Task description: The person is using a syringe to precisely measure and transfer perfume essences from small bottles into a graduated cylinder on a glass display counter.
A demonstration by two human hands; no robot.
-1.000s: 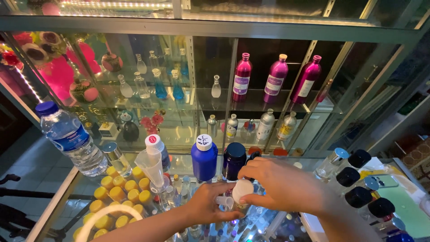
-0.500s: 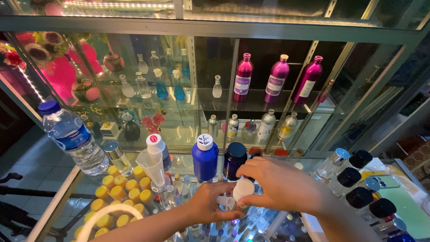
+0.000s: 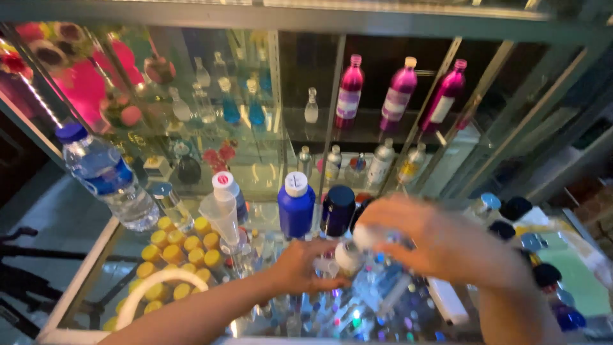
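Big glass counter fills the view, blue bottle standing at its middle. Right hand arches over from the right, blurred, fingers curled down around a white cap. Left hand reaches in from below, gripping a small white-topped bottle just under that cap. Since half a second ago the right hand has lifted slightly, cap coming apart from the bottle.

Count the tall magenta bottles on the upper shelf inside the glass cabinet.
3, side by side: left magenta bottle, middle magenta bottle, right magenta bottle. Cabinet frames could hide more.
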